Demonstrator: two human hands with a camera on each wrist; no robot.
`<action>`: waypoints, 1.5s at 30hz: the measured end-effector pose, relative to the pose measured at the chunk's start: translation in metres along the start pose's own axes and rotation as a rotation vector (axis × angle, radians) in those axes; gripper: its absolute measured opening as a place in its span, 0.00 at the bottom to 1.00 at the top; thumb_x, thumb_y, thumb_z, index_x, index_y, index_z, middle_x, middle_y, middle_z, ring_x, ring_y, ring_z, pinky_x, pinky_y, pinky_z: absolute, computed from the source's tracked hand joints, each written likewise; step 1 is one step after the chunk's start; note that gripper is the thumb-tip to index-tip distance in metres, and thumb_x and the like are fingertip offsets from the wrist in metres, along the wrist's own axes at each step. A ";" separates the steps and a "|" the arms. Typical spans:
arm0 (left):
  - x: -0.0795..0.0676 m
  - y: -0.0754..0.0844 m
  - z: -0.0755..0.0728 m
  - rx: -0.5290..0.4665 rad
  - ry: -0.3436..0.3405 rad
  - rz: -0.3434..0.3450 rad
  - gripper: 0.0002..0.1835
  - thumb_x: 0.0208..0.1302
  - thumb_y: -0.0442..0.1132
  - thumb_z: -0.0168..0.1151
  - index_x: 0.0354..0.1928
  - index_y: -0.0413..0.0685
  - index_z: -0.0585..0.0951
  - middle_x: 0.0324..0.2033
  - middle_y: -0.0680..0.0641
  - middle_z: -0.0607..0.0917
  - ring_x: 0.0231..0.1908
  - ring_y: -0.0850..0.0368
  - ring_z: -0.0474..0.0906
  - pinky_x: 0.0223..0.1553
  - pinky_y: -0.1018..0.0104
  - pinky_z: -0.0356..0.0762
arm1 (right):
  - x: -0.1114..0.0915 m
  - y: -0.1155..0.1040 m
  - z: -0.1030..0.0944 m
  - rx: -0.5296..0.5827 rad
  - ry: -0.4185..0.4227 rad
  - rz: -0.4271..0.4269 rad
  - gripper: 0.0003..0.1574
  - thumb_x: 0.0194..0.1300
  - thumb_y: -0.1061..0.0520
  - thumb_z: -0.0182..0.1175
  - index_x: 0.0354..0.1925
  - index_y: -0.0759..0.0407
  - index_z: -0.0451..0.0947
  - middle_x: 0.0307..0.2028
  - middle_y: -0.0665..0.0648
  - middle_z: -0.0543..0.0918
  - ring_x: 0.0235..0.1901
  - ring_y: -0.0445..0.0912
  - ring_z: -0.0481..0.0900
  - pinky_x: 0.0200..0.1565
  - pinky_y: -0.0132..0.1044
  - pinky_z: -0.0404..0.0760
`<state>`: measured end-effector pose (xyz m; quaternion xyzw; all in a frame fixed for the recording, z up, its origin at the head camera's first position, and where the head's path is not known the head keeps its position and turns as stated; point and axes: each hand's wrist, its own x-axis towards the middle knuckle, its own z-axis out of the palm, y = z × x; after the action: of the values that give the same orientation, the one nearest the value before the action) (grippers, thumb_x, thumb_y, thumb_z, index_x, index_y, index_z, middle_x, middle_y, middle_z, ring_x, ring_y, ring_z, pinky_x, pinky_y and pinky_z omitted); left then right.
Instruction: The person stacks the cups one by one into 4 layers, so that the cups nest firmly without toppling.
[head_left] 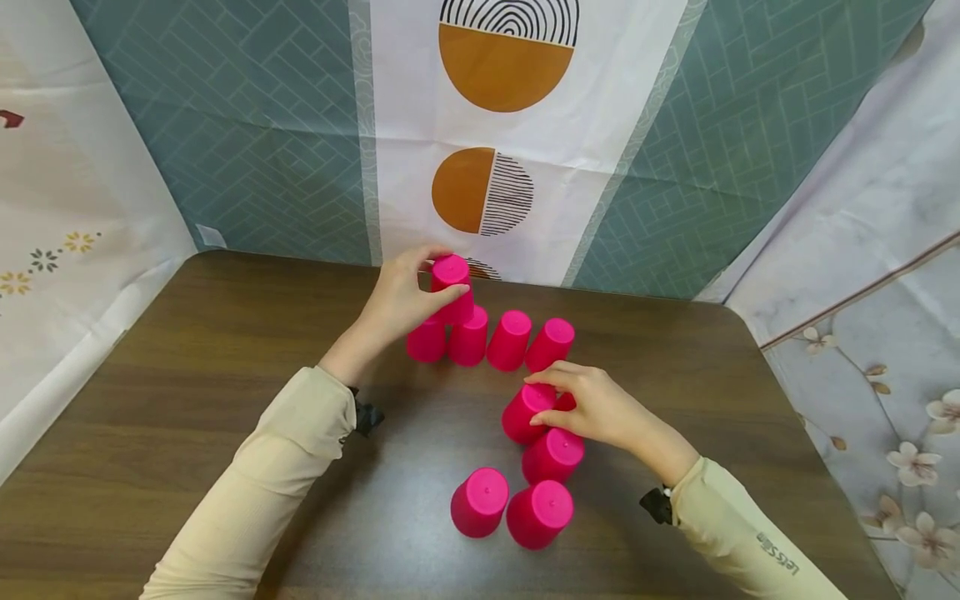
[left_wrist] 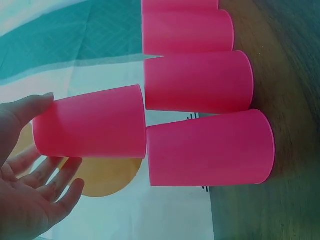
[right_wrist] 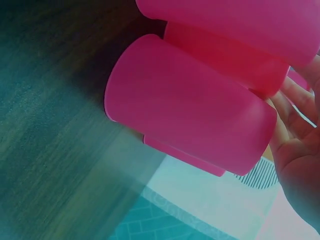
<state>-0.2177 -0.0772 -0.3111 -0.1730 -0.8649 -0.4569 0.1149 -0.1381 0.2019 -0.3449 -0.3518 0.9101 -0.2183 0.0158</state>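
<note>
Right hand (head_left: 588,408): thumb and fingers pinch my gripped cup (head_left: 520,417) near its narrow top.
Cup walls: probably light, slick, slightly springy plastic; I'd hold high on the sides, squeezing gently.
Front cups (head_left: 541,514): toward me from that hand, upside down on the worktop (head_left: 187,400).
Left hand (head_left: 401,293): pinches the raised cup (head_left: 452,277) round its narrow end.
Far row (head_left: 510,342): beneath and right of my left hand.

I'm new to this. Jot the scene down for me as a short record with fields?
Cups: ten visible, all pink, upside down
Left hand: holds one cup above the left pair of the back row
Right hand: thumb and fingers around another cup; lifted or standing, unclear
Nearest the person: two cups
Table: brown, wood-grained
Backdrop: patterned cloth
</note>
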 end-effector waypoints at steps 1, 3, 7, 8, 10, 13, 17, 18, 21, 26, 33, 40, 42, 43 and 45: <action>0.000 0.000 0.000 0.004 -0.003 0.005 0.27 0.52 0.43 0.70 0.55 0.45 0.75 0.47 0.47 0.80 0.43 0.50 0.76 0.42 0.60 0.75 | 0.000 0.000 0.000 0.000 0.002 -0.004 0.32 0.49 0.50 0.72 0.52 0.61 0.77 0.45 0.53 0.81 0.42 0.45 0.81 0.41 0.38 0.82; 0.001 -0.001 0.001 0.016 -0.005 0.010 0.27 0.52 0.43 0.70 0.55 0.46 0.76 0.47 0.47 0.80 0.43 0.51 0.76 0.42 0.61 0.75 | 0.000 -0.001 0.001 -0.003 0.004 -0.009 0.32 0.50 0.50 0.72 0.52 0.60 0.77 0.45 0.53 0.81 0.42 0.44 0.81 0.41 0.39 0.82; 0.001 -0.003 0.001 0.034 -0.009 0.020 0.27 0.53 0.44 0.70 0.56 0.46 0.76 0.46 0.47 0.80 0.42 0.53 0.76 0.42 0.62 0.73 | 0.000 -0.001 0.002 -0.005 0.007 -0.011 0.32 0.50 0.50 0.71 0.52 0.60 0.77 0.46 0.53 0.80 0.43 0.44 0.80 0.41 0.40 0.82; 0.001 -0.003 0.001 0.034 -0.014 0.018 0.27 0.53 0.44 0.69 0.56 0.46 0.76 0.46 0.47 0.80 0.42 0.53 0.76 0.42 0.62 0.73 | -0.001 -0.001 0.002 -0.006 0.009 -0.009 0.32 0.50 0.50 0.71 0.52 0.60 0.77 0.46 0.53 0.80 0.42 0.44 0.80 0.41 0.40 0.82; 0.002 -0.003 0.001 0.033 -0.024 0.012 0.28 0.54 0.45 0.69 0.57 0.46 0.75 0.47 0.47 0.80 0.42 0.53 0.75 0.43 0.61 0.74 | -0.001 0.000 0.002 -0.009 0.015 -0.008 0.32 0.50 0.51 0.72 0.52 0.60 0.77 0.45 0.53 0.80 0.42 0.44 0.80 0.41 0.40 0.82; 0.002 -0.004 0.002 0.024 -0.034 -0.013 0.30 0.55 0.45 0.68 0.59 0.46 0.73 0.49 0.46 0.79 0.44 0.52 0.75 0.44 0.59 0.74 | -0.001 0.000 0.002 -0.009 0.021 -0.010 0.32 0.49 0.51 0.72 0.52 0.60 0.77 0.45 0.53 0.81 0.42 0.44 0.81 0.41 0.40 0.82; 0.001 -0.006 0.004 0.009 -0.029 -0.014 0.32 0.55 0.44 0.68 0.61 0.42 0.70 0.52 0.45 0.77 0.45 0.50 0.75 0.46 0.58 0.75 | -0.001 -0.001 0.001 -0.008 0.012 -0.010 0.32 0.50 0.51 0.72 0.52 0.60 0.77 0.45 0.53 0.81 0.42 0.44 0.81 0.41 0.39 0.82; 0.001 -0.006 0.005 0.008 -0.029 -0.013 0.33 0.55 0.43 0.68 0.61 0.42 0.69 0.52 0.44 0.77 0.46 0.49 0.75 0.46 0.58 0.75 | -0.001 -0.001 0.001 -0.007 0.009 -0.010 0.32 0.50 0.51 0.72 0.52 0.60 0.77 0.45 0.53 0.81 0.42 0.44 0.81 0.41 0.39 0.82; 0.000 -0.007 0.005 0.006 -0.035 -0.010 0.34 0.54 0.42 0.68 0.62 0.41 0.68 0.53 0.43 0.77 0.48 0.47 0.75 0.49 0.56 0.74 | -0.001 -0.002 0.001 -0.006 0.002 -0.002 0.32 0.50 0.50 0.71 0.52 0.60 0.77 0.46 0.53 0.80 0.42 0.44 0.80 0.40 0.39 0.82; -0.007 -0.002 0.005 0.002 -0.013 -0.012 0.40 0.53 0.44 0.69 0.66 0.44 0.63 0.58 0.42 0.73 0.55 0.45 0.71 0.56 0.50 0.69 | -0.001 -0.002 0.001 -0.012 0.015 0.010 0.32 0.49 0.50 0.72 0.52 0.60 0.77 0.45 0.53 0.81 0.40 0.44 0.80 0.40 0.39 0.82; -0.054 0.022 0.000 -0.026 0.151 0.245 0.35 0.49 0.39 0.72 0.60 0.43 0.69 0.56 0.44 0.73 0.58 0.52 0.68 0.56 0.55 0.70 | 0.004 -0.003 -0.002 0.014 -0.011 0.017 0.31 0.49 0.51 0.72 0.51 0.61 0.77 0.47 0.55 0.81 0.37 0.43 0.79 0.38 0.39 0.82; -0.129 0.041 0.008 0.025 -0.092 0.391 0.35 0.49 0.46 0.73 0.60 0.51 0.70 0.60 0.52 0.70 0.58 0.58 0.68 0.56 0.57 0.71 | 0.010 -0.003 -0.015 0.145 -0.013 0.049 0.32 0.49 0.54 0.72 0.52 0.60 0.76 0.48 0.55 0.80 0.44 0.48 0.81 0.42 0.40 0.82; -0.149 0.045 0.012 0.059 -0.216 0.299 0.35 0.50 0.51 0.71 0.61 0.56 0.70 0.60 0.55 0.68 0.58 0.59 0.68 0.55 0.54 0.71 | 0.012 -0.006 -0.021 0.174 0.001 0.058 0.32 0.49 0.55 0.72 0.53 0.59 0.76 0.49 0.53 0.80 0.47 0.48 0.80 0.44 0.41 0.81; -0.158 0.047 0.014 0.067 -0.263 0.244 0.35 0.51 0.52 0.70 0.61 0.58 0.69 0.61 0.57 0.68 0.58 0.60 0.68 0.54 0.53 0.71 | 0.013 -0.008 -0.024 0.172 0.009 0.047 0.32 0.49 0.55 0.73 0.53 0.58 0.76 0.49 0.52 0.80 0.48 0.48 0.79 0.44 0.41 0.81; -0.172 0.050 0.019 0.071 -0.313 0.125 0.35 0.52 0.53 0.69 0.63 0.59 0.68 0.61 0.58 0.68 0.58 0.60 0.68 0.54 0.52 0.72 | 0.016 -0.010 -0.032 0.153 0.028 0.007 0.32 0.48 0.55 0.73 0.53 0.57 0.76 0.49 0.51 0.80 0.48 0.46 0.79 0.44 0.41 0.81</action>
<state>-0.0406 -0.0685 -0.3457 -0.2914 -0.8754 -0.3855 0.0128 -0.1493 0.1969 -0.3101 -0.3435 0.8921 -0.2919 0.0307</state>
